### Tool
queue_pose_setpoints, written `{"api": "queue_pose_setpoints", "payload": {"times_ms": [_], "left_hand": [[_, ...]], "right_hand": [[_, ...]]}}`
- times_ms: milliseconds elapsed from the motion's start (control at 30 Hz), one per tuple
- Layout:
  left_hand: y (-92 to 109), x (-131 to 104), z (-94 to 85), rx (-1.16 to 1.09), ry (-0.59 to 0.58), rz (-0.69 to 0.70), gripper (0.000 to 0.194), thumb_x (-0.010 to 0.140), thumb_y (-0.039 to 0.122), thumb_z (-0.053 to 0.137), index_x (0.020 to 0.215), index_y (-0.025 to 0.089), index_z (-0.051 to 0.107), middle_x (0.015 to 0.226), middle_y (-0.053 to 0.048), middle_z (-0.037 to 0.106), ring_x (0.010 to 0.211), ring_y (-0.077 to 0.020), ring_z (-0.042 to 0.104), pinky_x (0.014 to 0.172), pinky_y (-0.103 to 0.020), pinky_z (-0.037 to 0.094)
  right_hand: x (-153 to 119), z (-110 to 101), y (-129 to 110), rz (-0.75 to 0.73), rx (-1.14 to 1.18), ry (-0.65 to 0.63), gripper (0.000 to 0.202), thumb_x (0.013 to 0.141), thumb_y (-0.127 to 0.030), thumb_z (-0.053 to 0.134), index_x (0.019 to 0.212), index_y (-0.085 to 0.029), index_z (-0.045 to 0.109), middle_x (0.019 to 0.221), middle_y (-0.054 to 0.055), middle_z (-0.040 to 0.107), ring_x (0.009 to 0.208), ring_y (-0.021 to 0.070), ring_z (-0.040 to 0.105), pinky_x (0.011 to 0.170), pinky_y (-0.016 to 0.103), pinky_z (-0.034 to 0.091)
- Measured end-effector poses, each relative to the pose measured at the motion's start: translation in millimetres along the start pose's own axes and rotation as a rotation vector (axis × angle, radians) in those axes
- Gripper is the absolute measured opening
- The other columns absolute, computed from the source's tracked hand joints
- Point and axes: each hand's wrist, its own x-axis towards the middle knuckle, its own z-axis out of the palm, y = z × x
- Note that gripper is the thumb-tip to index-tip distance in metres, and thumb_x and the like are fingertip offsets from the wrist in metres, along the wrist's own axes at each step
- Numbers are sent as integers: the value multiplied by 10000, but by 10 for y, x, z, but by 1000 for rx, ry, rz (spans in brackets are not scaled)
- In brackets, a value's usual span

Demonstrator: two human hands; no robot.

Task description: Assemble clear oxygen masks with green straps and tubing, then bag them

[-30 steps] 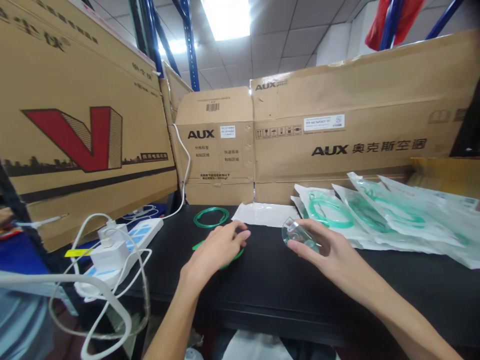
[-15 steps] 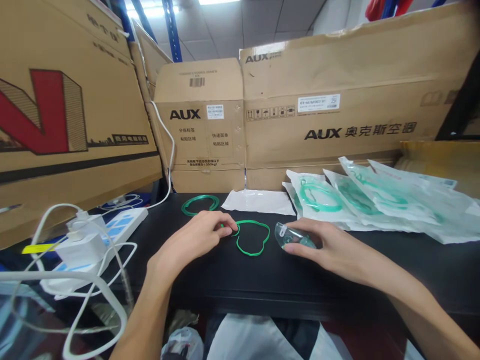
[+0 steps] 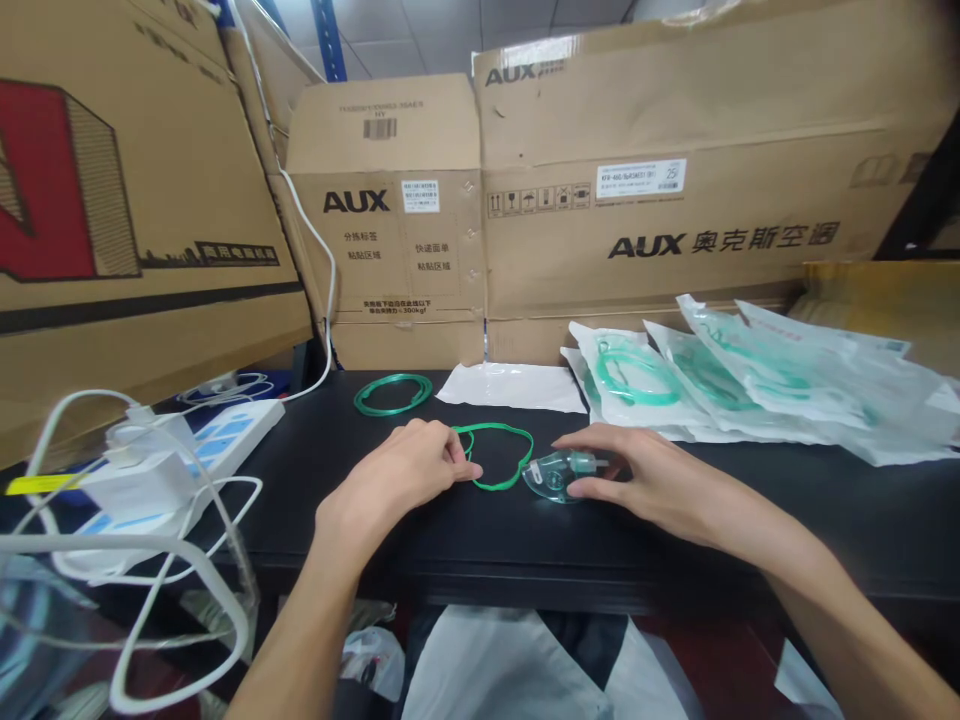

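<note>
My left hand rests on the black table, its fingertips pinched on the left end of a thin green tubing loop lying flat between my hands. To the right, my right hand grips a clear plastic mask with a green connector, tipped on its side on the table and touching the loop's right end. A second green tubing coil lies farther back, left of an empty white bag.
Several sealed bags of green tubing are fanned out at back right. Large cardboard boxes wall in the back and left. A white power strip with chargers and cables sits at the left edge.
The camera has tilted down. My left hand drew the green loop out from under it into the open. My right hand lowered the mask onto the table beside the loop.
</note>
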Motion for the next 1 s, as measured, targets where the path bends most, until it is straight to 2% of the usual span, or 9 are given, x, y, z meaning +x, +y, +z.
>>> {"api": "queue_pose_setpoints", "payload": {"times_ms": [133, 300, 467, 567, 700, 1000], "left_hand": [[28, 44, 20, -24, -17, 71, 149, 824, 397, 671, 763, 283, 746, 861, 9, 756, 802, -191, 677, 638, -273, 421], [140, 56, 43, -101, 73, 178, 109, 813, 301, 641, 775, 255, 732, 844, 2, 755, 797, -188, 685, 636, -258, 443], [255, 43, 70, -308, 95, 316, 147, 870, 353, 647, 837, 225, 710, 813, 5, 744, 774, -175, 686, 638, -239, 461], [307, 33, 61, -384, 124, 389, 194, 896, 388, 662, 970, 238, 761, 854, 7, 762, 812, -175, 696, 702, -239, 477], [329, 26, 37, -340, 170, 443, 241, 921, 441, 651, 1021, 288, 807, 944, 19, 788, 870, -189, 695, 768, -255, 465], [348, 2, 24, -316, 173, 447, 225, 924, 449, 651, 992, 309, 813, 932, 51, 786, 828, -165, 678, 721, -250, 436]], "right_hand": [[3, -15, -40, 7, -45, -2, 407, 922, -468, 653, 1305, -331, 664, 1241, 14, 701, 1026, 224, 657, 906, 344, 509], [18, -52, -92, -6, -21, 80, 355, 908, -445, 674, 1227, -293, 704, 1194, 33, 728, 940, 229, 677, 850, 356, 526], [50, -56, -93, -5, 146, 223, 383, 874, -530, 696, 1145, -259, 692, 1110, 60, 739, 1006, 269, 693, 922, 413, 533], [71, -45, -102, -7, 249, 257, 373, 864, -527, 712, 1092, -236, 661, 1073, 62, 733, 1006, 268, 704, 913, 410, 545], [85, -35, -137, -25, 299, 271, 342, 859, -498, 732, 1058, -232, 651, 1067, 51, 723, 987, 250, 704, 903, 397, 542], [74, -28, -176, -54, 379, 255, 298, 859, -418, 751, 1059, -222, 649, 1055, 47, 719, 1005, 238, 693, 918, 380, 534]]}}
